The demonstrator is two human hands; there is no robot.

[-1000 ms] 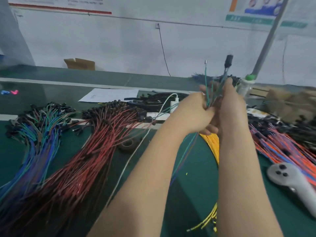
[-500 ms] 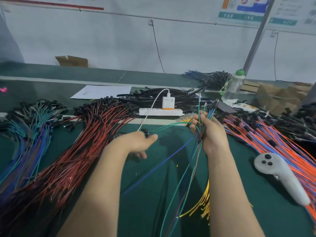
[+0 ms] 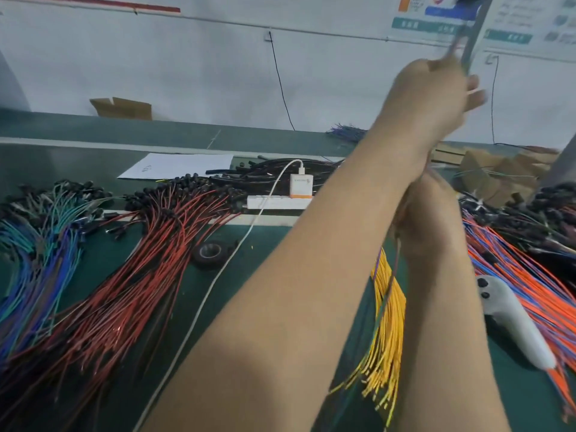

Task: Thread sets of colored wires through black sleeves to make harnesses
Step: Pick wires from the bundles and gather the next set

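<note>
pulling the wire set (image 3: 395, 260) taut looks like the step in hand. the left hand (image 3: 436, 88) is raised high above and right of the power strip (image 3: 277, 202), its grip curled round the blurred upper wires. the right hand (image 3: 427, 213) sits lower, just right of the strip, half hidden; its grip i cannot tell. the wires run steeply upward between them, tails hanging toward the counter (image 3: 523, 400).

My left hand (image 3: 436, 88) and right hand (image 3: 427, 213) were both bare, forearms (image 3: 311, 275) uncovered along all their visible length; the left fingers (image 3: 475, 95) were blurred, the right hand partly hidden behind the left forearm.
</note>
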